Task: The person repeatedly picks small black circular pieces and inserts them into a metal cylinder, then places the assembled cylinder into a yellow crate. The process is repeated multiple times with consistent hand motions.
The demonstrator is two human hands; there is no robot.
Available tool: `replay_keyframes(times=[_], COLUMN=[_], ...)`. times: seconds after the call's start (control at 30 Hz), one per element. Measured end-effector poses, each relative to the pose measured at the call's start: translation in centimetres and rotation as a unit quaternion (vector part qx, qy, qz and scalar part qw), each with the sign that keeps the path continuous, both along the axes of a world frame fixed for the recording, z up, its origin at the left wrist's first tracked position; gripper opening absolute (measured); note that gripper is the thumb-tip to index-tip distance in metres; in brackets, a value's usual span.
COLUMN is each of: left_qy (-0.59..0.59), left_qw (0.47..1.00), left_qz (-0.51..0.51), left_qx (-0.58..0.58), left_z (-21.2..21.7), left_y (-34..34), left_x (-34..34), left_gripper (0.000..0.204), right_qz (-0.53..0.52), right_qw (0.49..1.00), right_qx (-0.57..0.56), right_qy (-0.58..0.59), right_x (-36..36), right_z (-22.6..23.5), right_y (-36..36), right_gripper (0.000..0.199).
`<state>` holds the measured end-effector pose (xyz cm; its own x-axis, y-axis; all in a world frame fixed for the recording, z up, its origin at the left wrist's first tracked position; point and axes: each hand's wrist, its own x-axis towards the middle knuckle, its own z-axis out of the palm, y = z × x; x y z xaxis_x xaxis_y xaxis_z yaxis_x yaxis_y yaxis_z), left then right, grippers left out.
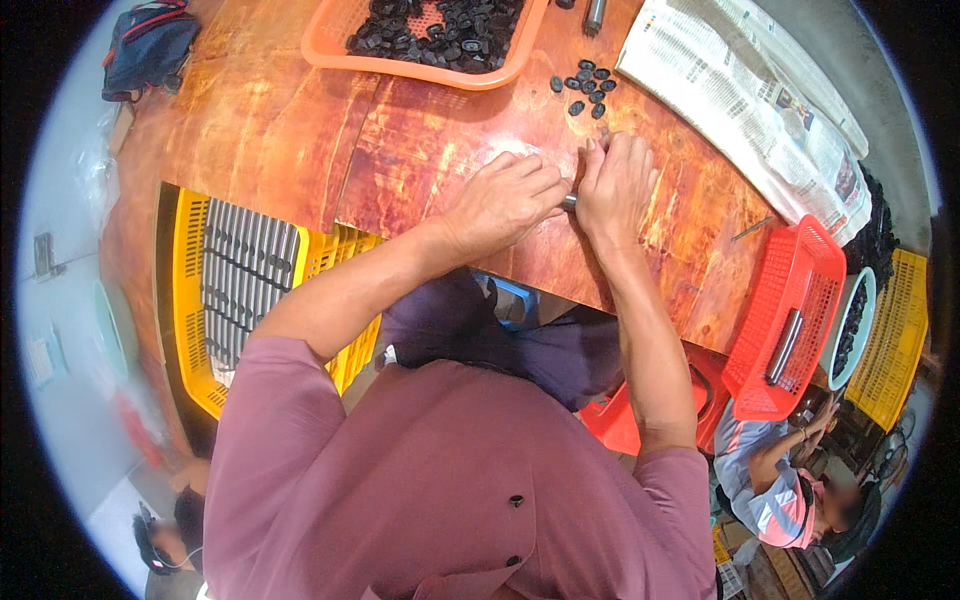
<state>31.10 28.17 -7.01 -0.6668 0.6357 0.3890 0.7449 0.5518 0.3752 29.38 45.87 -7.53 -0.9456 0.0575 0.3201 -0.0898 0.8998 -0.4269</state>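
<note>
Metal rod [568, 202], stiff and likely slippery, sits mid-counter [400, 150] between our left hand [503, 200] and right hand [615, 185], both closed on it; we judge its ends the best hold.

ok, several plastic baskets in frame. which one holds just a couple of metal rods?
The red basket at the table's right edge: two metal rods lie in it. The orange tray at the top holds black round parts, and the yellow crate on the left holds many rods.

metal rod [568, 202]: mostly hidden between hands | orange tray [330, 45]: cut off by top edge
</note>
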Motion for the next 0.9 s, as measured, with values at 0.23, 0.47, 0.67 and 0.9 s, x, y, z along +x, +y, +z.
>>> replay_keyframes(times=[0.23,0.47,0.67,0.9], left_qy=[-0.002,-0.357,-0.638,-0.406], left_qw=[1.0,0.886,0.563,0.795], left_qz=[0.013,0.103,0.039,0.037], left_qx=[-0.006,0.279,0.524,0.449], left_z=[1.0,2.5,3.4,4.0], left_y=[0.3,1.2,0.2,-0.6], left_x=[-0.6,0.3,4.0,8.4], left_gripper=[0.028,0.023,0.037,0.046], right_qz=[-0.015,-0.09,-0.052,0.023], right_qw=[1.0,0.878,0.886,0.838], right_qx=[-0.013,-0.469,-0.458,-0.544], right_qy=[0.014,0.033,0.049,-0.039], right_x=[-1.0,-0.8,-0.3,2.6], right_z=[0.0,-1.2,1.0,4.2], right_y=[-0.3,1.7,0.9,1.7], right_gripper=[0.021,0.035,0.036,0.017])
